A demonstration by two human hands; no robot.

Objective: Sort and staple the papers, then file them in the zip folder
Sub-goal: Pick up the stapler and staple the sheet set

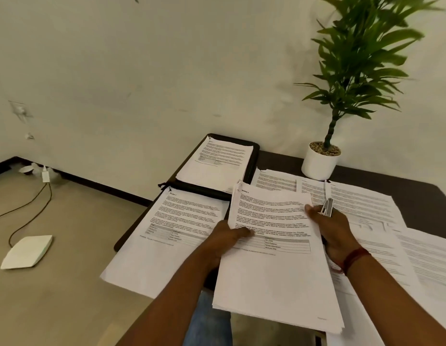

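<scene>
both hands hold a stack of papers (277, 275) at the near side of the dark table (431, 203); the stack's lower end hangs past the near edge, over the person's lap. the left hand (224, 239) pinches the stack's left edge, thumb on the top sheet and fingers underneath. the right hand (335, 229) grips the right edge, thumb on the printed page. a silver stapler (327, 208) sticks up from that hand, seemingly tucked between its fingers, though the grip is hard to make out.

the black zip folder (253, 166) lies open at the table's far left corner, close to the wall. one set of papers (217, 161) rests in its far half. a second set (167, 233) lies nearer, its top edge on the folder's near half and its left side overhanging the table's left edge.

loose sheets (366, 206) overlap across the right side, reaching up to the white pot (319, 163) of a plant near the wall. bare tabletop shows only toward the far right.

left of the table is open floor, with a flat white box (27, 250) and a cable (32, 208) well apart from the table.
</scene>
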